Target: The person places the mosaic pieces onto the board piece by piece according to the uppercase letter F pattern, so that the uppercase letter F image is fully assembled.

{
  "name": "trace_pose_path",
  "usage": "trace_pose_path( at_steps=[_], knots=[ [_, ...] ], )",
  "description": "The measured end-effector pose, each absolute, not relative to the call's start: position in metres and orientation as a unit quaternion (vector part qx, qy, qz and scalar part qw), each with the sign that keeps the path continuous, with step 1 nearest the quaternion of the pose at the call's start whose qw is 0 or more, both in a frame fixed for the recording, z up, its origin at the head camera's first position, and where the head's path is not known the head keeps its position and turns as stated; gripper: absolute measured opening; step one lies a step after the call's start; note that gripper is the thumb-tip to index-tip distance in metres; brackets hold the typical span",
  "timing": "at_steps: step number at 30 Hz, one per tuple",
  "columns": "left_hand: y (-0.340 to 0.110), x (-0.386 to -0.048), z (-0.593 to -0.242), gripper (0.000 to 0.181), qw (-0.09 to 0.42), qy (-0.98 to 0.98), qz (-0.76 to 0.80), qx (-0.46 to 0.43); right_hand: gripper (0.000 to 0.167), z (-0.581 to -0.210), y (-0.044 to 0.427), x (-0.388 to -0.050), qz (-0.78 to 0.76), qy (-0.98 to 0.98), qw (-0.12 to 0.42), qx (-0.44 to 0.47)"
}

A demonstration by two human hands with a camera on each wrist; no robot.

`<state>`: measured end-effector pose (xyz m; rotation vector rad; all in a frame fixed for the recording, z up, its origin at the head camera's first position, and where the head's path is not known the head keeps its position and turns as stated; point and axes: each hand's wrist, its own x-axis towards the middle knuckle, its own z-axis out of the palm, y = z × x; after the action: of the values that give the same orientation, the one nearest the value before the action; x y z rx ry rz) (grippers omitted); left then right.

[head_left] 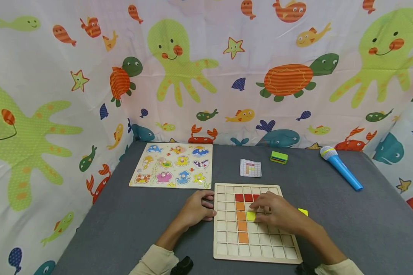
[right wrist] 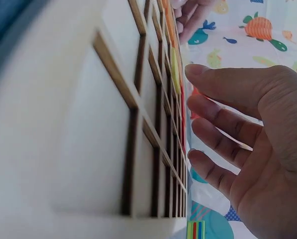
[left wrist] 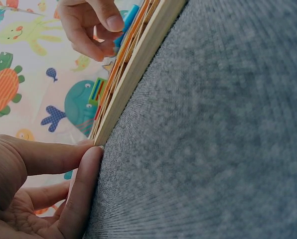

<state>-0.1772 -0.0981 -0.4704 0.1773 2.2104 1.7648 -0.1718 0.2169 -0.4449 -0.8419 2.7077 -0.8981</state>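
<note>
A wooden grid board [head_left: 258, 250] lies on the table with red tiles [head_left: 248, 198] in a row and orange tiles [head_left: 242, 226] in a column. One yellow tile [head_left: 251, 216] sits in a cell right of the orange column. My left hand [head_left: 197, 208] is at the board's left edge; in the left wrist view its thumb and a finger [left wrist: 83, 169] pinch that edge. Over the board, beside the yellow tile, hovers my right hand [head_left: 277, 212]. Its thumb and fingers are apart and loosely bent in the right wrist view, with nothing between them; it hides several cells.
Behind the board lie a small pattern card [head_left: 250, 168] and a stack of coloured tiles [head_left: 278, 157]. A sea-animal peg puzzle [head_left: 173, 166] is at the back left, a blue toy microphone [head_left: 342, 168] at the back right. Another yellow piece [head_left: 303, 211] shows beyond the right wrist.
</note>
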Motion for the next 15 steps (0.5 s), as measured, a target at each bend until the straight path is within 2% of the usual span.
trace_pose_path(
  at_steps=[6,15],
  knots=[
    [-0.098,-0.179,-0.472,0.066,0.154,0.773,0.612,0.062,0.028,-0.436,0.226,-0.171,-0.304,0.917,0.096,-0.238],
    [-0.099,-0.178,-0.471,0.067,0.156,0.770,0.615,0.066,0.033,-0.431,0.246,-0.168,-0.300,0.919,0.058,-0.251]
  ],
)
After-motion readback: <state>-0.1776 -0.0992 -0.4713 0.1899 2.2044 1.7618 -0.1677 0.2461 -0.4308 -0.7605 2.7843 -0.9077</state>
